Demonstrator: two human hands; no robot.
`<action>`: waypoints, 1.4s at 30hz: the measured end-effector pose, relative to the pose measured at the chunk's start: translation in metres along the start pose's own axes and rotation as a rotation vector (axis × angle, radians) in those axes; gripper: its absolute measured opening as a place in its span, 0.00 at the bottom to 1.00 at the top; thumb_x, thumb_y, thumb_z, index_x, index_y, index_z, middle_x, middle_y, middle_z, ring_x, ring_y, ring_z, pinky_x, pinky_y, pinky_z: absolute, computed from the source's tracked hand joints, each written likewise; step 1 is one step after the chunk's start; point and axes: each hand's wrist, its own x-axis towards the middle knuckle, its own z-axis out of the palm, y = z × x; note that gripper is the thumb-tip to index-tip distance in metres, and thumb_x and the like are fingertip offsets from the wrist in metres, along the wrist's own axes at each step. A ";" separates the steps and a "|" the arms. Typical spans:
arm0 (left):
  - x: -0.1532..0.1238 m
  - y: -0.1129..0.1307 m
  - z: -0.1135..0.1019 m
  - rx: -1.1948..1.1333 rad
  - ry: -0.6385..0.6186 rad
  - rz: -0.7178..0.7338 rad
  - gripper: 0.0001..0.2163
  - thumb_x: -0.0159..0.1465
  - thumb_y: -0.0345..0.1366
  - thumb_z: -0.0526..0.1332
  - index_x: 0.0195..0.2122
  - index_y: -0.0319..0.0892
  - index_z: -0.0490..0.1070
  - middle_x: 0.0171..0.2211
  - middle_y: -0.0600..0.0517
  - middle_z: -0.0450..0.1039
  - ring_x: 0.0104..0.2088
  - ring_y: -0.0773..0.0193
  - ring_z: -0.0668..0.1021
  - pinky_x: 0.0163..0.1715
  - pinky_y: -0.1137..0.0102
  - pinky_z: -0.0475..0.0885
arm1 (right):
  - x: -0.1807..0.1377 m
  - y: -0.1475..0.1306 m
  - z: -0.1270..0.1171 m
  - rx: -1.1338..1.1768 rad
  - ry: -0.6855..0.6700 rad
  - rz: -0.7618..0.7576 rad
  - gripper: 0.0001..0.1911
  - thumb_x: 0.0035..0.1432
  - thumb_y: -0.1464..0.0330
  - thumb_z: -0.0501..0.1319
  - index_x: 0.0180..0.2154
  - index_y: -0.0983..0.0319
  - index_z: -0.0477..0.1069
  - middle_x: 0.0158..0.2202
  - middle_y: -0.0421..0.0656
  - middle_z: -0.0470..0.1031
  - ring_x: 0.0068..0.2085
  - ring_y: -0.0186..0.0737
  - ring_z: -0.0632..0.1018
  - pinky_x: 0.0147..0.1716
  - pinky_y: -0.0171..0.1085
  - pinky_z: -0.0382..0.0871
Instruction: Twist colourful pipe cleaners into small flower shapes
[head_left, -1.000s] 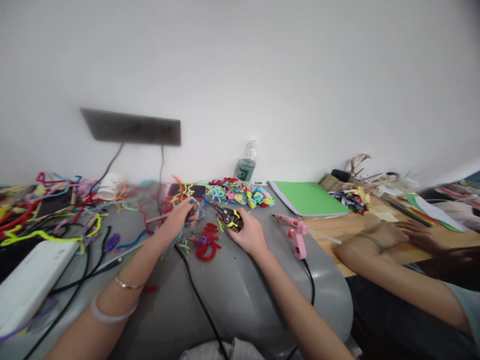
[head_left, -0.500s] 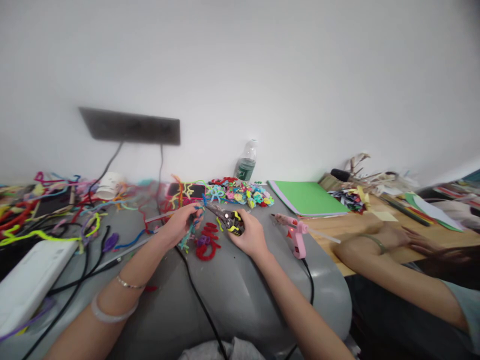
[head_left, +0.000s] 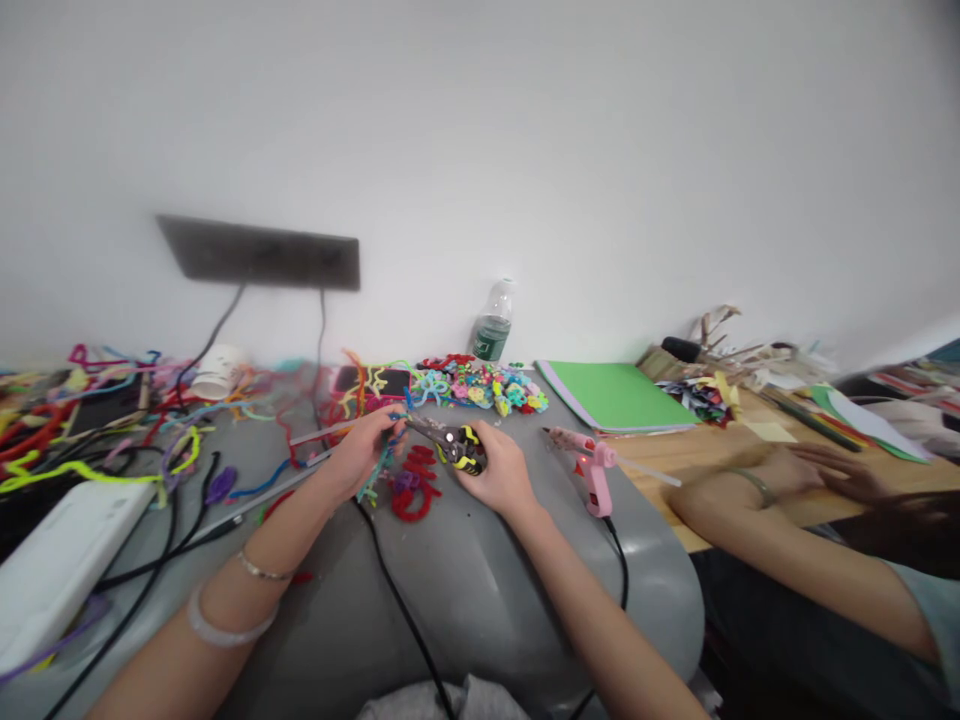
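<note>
In my left hand [head_left: 373,447] is a small blue-and-teal pipe-cleaner piece [head_left: 384,464], pinched between the fingers, with its fuzzy ends hanging below. My right hand [head_left: 499,465] grips a pair of pliers [head_left: 454,444] with black and yellow handles. The jaws point left and reach the blue piece at my left fingertips; whether they bite on it I cannot tell. Just below the pliers lies a coiled red pipe cleaner [head_left: 414,504] with a purple bit [head_left: 406,482] on it. To the right, a pink glue gun [head_left: 594,468] rests with its red light lit.
Tangled pipe cleaners [head_left: 97,465] and a white box-shaped device [head_left: 67,570] fill the left. Small colourful pieces [head_left: 495,388] lie before a water bottle [head_left: 493,322]. Green sheets [head_left: 619,393] are behind the glue gun. A black cable [head_left: 401,595] crosses the front; another person's arm [head_left: 795,540] rests at right.
The pliers have turned slightly, and their jaws now sit a little lower and further left by my left fingers. My left forearm has shifted slightly.
</note>
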 end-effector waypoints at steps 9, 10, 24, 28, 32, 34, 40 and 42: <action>-0.001 -0.011 -0.001 -0.179 -0.072 -0.041 0.08 0.59 0.32 0.57 0.23 0.41 0.61 0.22 0.56 0.56 0.23 0.69 0.64 0.24 0.75 0.66 | 0.000 -0.001 -0.003 0.039 -0.002 -0.028 0.15 0.48 0.67 0.61 0.41 0.59 0.67 0.34 0.45 0.77 0.35 0.44 0.77 0.35 0.36 0.67; -0.001 -0.012 -0.001 -0.183 -0.067 -0.045 0.08 0.59 0.33 0.58 0.23 0.41 0.61 0.22 0.56 0.56 0.23 0.69 0.63 0.23 0.75 0.66 | 0.000 -0.001 -0.003 0.042 -0.003 -0.028 0.15 0.48 0.67 0.61 0.41 0.59 0.67 0.34 0.45 0.77 0.34 0.44 0.77 0.35 0.36 0.67; 0.005 -0.005 -0.009 0.079 -0.020 0.079 0.08 0.53 0.35 0.60 0.22 0.41 0.63 0.20 0.57 0.57 0.21 0.71 0.60 0.19 0.76 0.59 | -0.004 -0.003 -0.002 0.032 0.009 -0.002 0.13 0.49 0.67 0.62 0.40 0.59 0.68 0.33 0.43 0.77 0.32 0.41 0.76 0.32 0.34 0.65; 0.003 -0.003 -0.008 0.012 -0.051 0.000 0.10 0.55 0.35 0.60 0.21 0.41 0.60 0.20 0.58 0.53 0.20 0.72 0.57 0.18 0.76 0.55 | -0.003 -0.002 -0.002 0.044 -0.015 -0.011 0.13 0.49 0.67 0.62 0.40 0.59 0.67 0.33 0.42 0.77 0.31 0.41 0.76 0.31 0.34 0.65; 0.000 0.001 -0.008 -0.121 -0.130 -0.162 0.12 0.59 0.35 0.58 0.21 0.43 0.56 0.19 0.61 0.45 0.17 0.72 0.52 0.17 0.77 0.55 | -0.001 0.000 -0.002 0.066 -0.054 -0.031 0.14 0.49 0.67 0.62 0.40 0.59 0.68 0.33 0.42 0.77 0.32 0.41 0.77 0.32 0.34 0.66; -0.001 0.004 -0.009 -0.168 -0.156 -0.218 0.13 0.61 0.35 0.57 0.21 0.43 0.55 0.18 0.62 0.42 0.17 0.72 0.50 0.17 0.76 0.56 | 0.001 0.001 -0.002 0.068 -0.062 -0.033 0.15 0.48 0.67 0.62 0.41 0.59 0.68 0.34 0.42 0.77 0.33 0.42 0.77 0.34 0.34 0.66; -0.002 0.007 -0.011 -0.163 -0.227 -0.266 0.14 0.64 0.35 0.54 0.21 0.44 0.55 0.16 0.62 0.42 0.15 0.71 0.49 0.16 0.75 0.55 | 0.002 0.001 -0.003 0.073 -0.021 -0.004 0.16 0.47 0.67 0.62 0.41 0.59 0.67 0.34 0.43 0.76 0.33 0.42 0.76 0.35 0.35 0.67; -0.003 0.008 -0.010 -0.159 -0.238 -0.263 0.13 0.65 0.37 0.54 0.23 0.44 0.56 0.15 0.62 0.43 0.15 0.71 0.49 0.15 0.75 0.54 | 0.001 0.002 -0.003 0.075 -0.010 0.003 0.16 0.47 0.68 0.62 0.41 0.59 0.67 0.32 0.42 0.76 0.32 0.41 0.76 0.34 0.35 0.66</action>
